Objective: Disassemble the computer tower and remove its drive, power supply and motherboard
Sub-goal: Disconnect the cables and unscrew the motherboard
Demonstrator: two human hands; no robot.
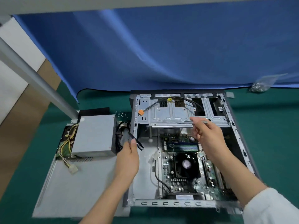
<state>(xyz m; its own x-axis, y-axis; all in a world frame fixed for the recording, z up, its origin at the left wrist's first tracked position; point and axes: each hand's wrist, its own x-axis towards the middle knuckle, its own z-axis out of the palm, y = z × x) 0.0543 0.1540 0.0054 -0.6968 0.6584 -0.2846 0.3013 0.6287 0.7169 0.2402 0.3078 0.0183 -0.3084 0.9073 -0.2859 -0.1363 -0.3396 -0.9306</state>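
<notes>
The open case (186, 143) fills the centre and right of the frame, with the motherboard (186, 167) in its lower half and the drive cage (174, 113) above it. Left of the case the power supply (93, 135) sits on a panel (72, 191). A bag of screws (260, 85) lies at upper right.

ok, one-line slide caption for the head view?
Power supply out beside the open case; left hand grips its cables, right hand holds a screwdriver.

green-topped bench (267, 126) has the opened grey metal tower case (242, 143), its flat grey side panel (77, 188), and a clear screw bag (260, 85) sitting on it
</notes>
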